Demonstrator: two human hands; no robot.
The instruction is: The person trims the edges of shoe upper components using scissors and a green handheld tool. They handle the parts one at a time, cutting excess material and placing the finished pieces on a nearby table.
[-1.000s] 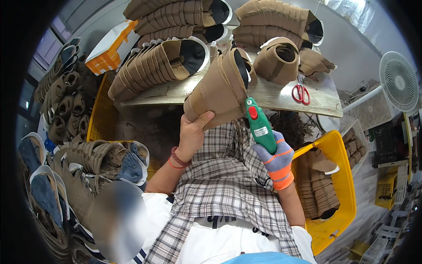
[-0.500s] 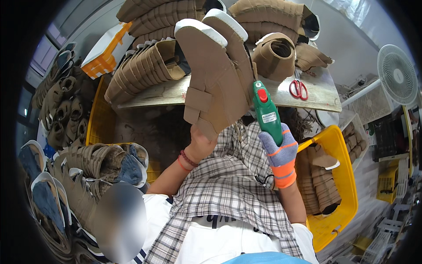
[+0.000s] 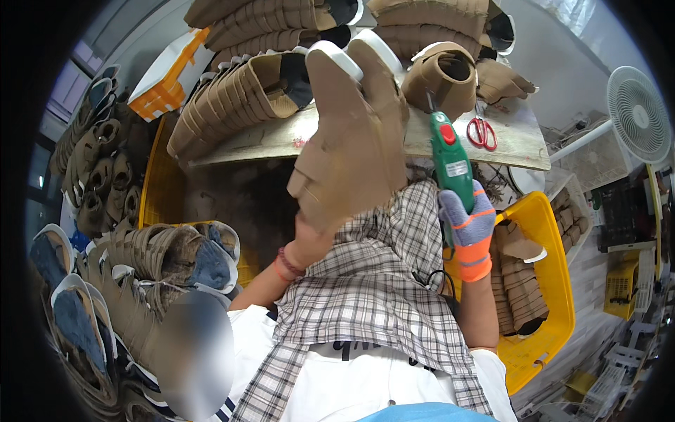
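**Tan boot raised for tool work**

Tan suede boot (image 3: pixel 351 141), sole upward, sits high above the bench (image 3: pixel 394 137); our left hand (image 3: pixel 309 235) grips its shaft, presumably exposing the side seam. Our gloved right hand (image 3: pixel 467 228) wraps the green hand tool (image 3: pixel 450 158), tip just beside the boot.

A wooden bench (image 3: pixel 506 144) carries rows of tan boots (image 3: pixel 232 98) and red-handled scissors (image 3: pixel 481 132) near its right edge.

Left hand (image 3: pixel 309 235) raised up, arm bent, fingers closed tight. Right hand (image 3: pixel 467 225) in a grey and orange glove, also up, fist closed, just beside.
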